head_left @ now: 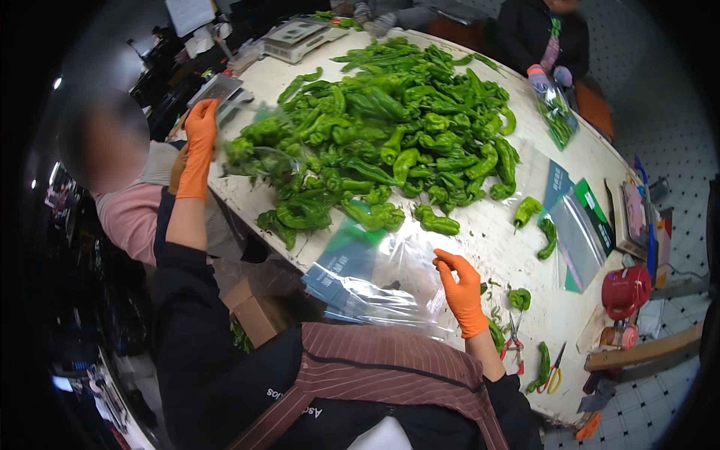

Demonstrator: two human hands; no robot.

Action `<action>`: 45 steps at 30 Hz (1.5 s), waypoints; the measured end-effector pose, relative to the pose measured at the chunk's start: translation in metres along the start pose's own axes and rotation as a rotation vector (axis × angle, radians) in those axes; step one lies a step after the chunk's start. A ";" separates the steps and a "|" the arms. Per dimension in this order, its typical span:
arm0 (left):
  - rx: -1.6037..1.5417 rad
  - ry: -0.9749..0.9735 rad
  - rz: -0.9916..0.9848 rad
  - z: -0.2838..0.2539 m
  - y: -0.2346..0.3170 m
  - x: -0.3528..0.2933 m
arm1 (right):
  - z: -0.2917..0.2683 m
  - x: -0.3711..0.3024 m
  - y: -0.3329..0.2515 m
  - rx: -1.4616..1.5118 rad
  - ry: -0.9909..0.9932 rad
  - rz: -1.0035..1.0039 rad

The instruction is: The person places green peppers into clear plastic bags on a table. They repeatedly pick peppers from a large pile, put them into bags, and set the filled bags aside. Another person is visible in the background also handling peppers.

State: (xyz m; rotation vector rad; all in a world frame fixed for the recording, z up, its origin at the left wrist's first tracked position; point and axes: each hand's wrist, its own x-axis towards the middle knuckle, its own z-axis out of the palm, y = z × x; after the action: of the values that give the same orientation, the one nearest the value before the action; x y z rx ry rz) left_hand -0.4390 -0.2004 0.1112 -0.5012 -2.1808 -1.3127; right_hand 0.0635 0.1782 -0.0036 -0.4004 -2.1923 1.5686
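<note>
At the left edge of the table, my left hand (197, 150) in an orange glove is raised with its fingers pinched together at the edge of a clear plastic bag (279, 155). Green peppers show through and around that bag, beside the large pile of green peppers (405, 112). My right hand (462, 294), also gloved in orange, hovers by the right end of a stack of flat clear bags (401, 274) with blue and green printing. Its thumb and fingers are apart, with nothing visible between them. A few loose peppers (519, 298) lie to its right.
Red-handled scissors (513, 346) and yellow-handled scissors (556, 373) lie at the near right. More bags (577, 236) and a red appliance (626, 292) are farther right. A scale (296, 41) stands at the back. One person (131, 202) is close on my left; another holds a filled bag (556, 116) across the table.
</note>
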 end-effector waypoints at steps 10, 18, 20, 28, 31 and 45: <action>0.313 -0.489 0.012 0.097 -0.010 -0.119 | -0.012 -0.027 0.055 -0.258 -0.035 0.166; 0.068 -1.163 0.265 0.167 0.159 -0.420 | 0.006 -0.058 0.105 -0.466 -0.241 0.124; 0.077 -1.115 0.129 0.183 0.149 -0.442 | 0.001 -0.058 0.099 -0.408 -0.150 0.078; -0.241 -1.038 -0.273 0.184 0.142 -0.435 | -0.009 -0.050 0.097 -0.064 0.000 0.424; -0.172 -0.937 -0.083 0.182 0.155 -0.429 | 0.009 -0.034 0.092 0.138 -0.017 0.547; -0.447 -0.867 -0.754 0.184 0.150 -0.451 | 0.042 -0.025 0.101 0.649 -0.050 0.621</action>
State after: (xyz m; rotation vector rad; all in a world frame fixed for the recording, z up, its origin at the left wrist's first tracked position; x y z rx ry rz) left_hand -0.0480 0.0144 -0.1343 -0.4817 -2.9382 -2.3502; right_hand 0.0639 0.1649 -0.1149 -0.8782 -1.5101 2.5063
